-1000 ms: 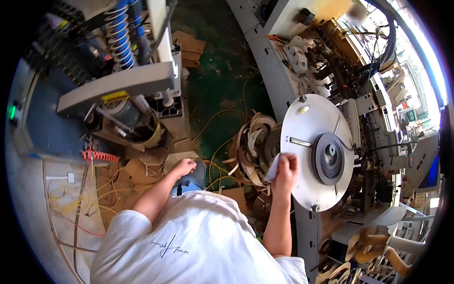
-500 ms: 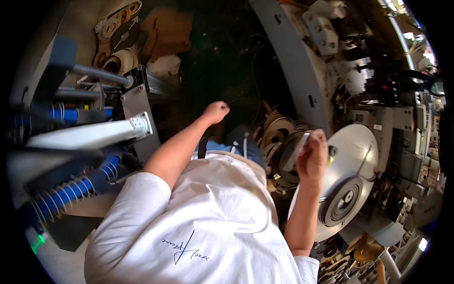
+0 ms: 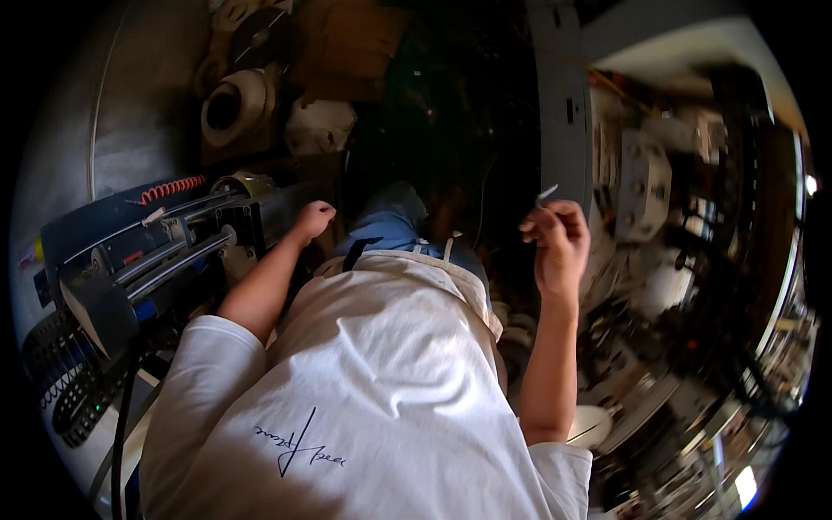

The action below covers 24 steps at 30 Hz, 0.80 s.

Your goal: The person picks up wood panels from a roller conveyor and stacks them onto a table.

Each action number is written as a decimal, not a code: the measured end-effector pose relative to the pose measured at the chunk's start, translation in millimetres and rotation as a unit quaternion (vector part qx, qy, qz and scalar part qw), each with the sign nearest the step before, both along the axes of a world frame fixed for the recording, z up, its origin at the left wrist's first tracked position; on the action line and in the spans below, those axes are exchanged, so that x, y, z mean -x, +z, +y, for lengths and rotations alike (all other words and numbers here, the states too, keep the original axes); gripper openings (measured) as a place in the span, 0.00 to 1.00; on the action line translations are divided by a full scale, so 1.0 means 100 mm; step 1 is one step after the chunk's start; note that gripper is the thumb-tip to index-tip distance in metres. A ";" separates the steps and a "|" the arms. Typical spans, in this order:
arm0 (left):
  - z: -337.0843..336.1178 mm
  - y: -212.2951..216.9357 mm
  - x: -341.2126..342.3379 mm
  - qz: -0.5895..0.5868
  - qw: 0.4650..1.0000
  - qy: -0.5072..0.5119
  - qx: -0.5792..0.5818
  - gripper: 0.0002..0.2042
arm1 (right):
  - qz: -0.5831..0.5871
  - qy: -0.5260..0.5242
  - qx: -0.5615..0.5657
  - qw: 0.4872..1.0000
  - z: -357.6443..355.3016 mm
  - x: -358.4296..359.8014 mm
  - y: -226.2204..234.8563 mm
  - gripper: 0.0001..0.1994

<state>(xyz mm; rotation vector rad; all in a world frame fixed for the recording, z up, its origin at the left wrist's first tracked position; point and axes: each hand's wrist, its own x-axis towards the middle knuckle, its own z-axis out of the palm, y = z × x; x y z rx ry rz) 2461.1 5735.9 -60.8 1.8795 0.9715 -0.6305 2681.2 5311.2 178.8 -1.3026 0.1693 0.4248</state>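
Holding a small, thin, pale, pointed sliver (image 3: 547, 195), the right hand (image 3: 561, 244) is pinching with its thumb and fingertips nearly together; the sliver is jutting out just beyond those fingers, its tip angling away to the right, and its material is too small to tell; the other right fingers are bending loosely. The left hand (image 3: 313, 223) is curling its fingers into a loose fist, well apart from the sliver; whether anything is lying inside that fist, I cannot tell.

Between the two sets of fingers, blue denim trousers (image 3: 386, 223) are showing below a white cloth T-shirt (image 3: 390, 381); beyond them a dark green floor (image 3: 438, 104) is stretching away. To the left of the left fingers, bright round metal rods (image 3: 184, 265) are running across a dark machine; a coiled red hose (image 3: 173, 188) is lying beyond these rods; farther ahead of the same fingers, a wide cream-coloured ring-shaped roll (image 3: 250, 97) is resting near flat brown cardboard (image 3: 351, 52). Just beyond the right fingers, a long grey metal panel (image 3: 568, 130) is running away from the person; to the right of those fingers, a pale box with knobs (image 3: 642, 186) is standing, partly blurred.
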 end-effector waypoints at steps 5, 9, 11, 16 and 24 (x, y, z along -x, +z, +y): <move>0.53 -0.14 -0.48 0.004 0.998 0.065 0.012 0.17 | -0.002 0.183 -0.033 0.983 0.79 -1.39 0.48 0.05; 0.48 -0.29 -1.25 0.034 0.999 0.018 0.015 0.16 | -0.064 0.095 -0.083 0.990 1.38 -3.07 0.39 0.05; 0.67 -0.66 -1.59 0.036 0.994 -0.098 -0.031 0.16 | -0.032 0.135 -0.096 0.986 1.75 -3.65 0.15 0.04; 1.59 -0.41 -3.60 0.066 0.997 -0.016 0.041 0.18 | 0.007 0.144 -0.181 0.973 2.59 -5.15 0.43 0.02; 3.15 0.62 -7.22 -0.073 0.978 0.191 0.028 0.19 | 0.099 0.142 -0.168 0.970 3.87 -7.51 0.35 0.03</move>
